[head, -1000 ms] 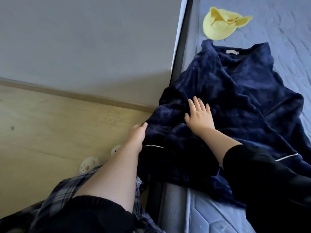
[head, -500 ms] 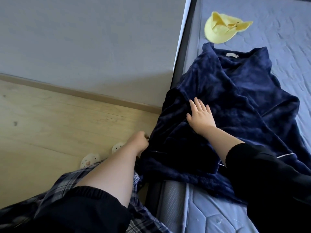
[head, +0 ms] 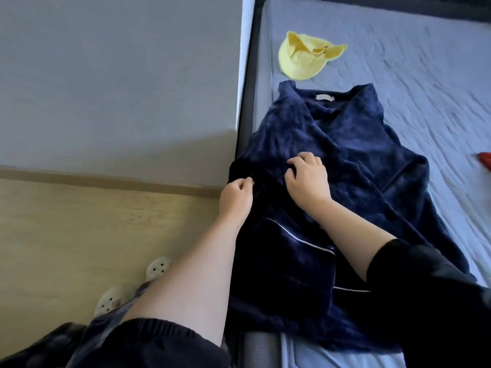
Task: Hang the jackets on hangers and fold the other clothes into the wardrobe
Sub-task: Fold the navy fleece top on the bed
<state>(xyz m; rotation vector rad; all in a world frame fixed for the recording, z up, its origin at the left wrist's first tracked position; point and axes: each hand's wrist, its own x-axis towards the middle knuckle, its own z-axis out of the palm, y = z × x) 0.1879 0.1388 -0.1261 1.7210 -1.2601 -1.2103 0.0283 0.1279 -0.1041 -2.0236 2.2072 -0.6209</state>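
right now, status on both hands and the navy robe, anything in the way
Left hand pinches navy robe at bed edge; right hand bunches its middle. Robe spread on mattress, unfolded. Yellow cap just beyond collar, not in the way.

Domestic bedroom. Indicators: a grey-blue quilted mattress [head: 398,88] in a dark bed frame [head: 256,75], a pale wood-look plank floor [head: 79,235] below a plain grey wall [head: 106,75], cream perforated slippers [head: 156,266], and a navy plush robe [head: 345,155] and yellow cloth cap [head: 305,59] lying on the mattress.
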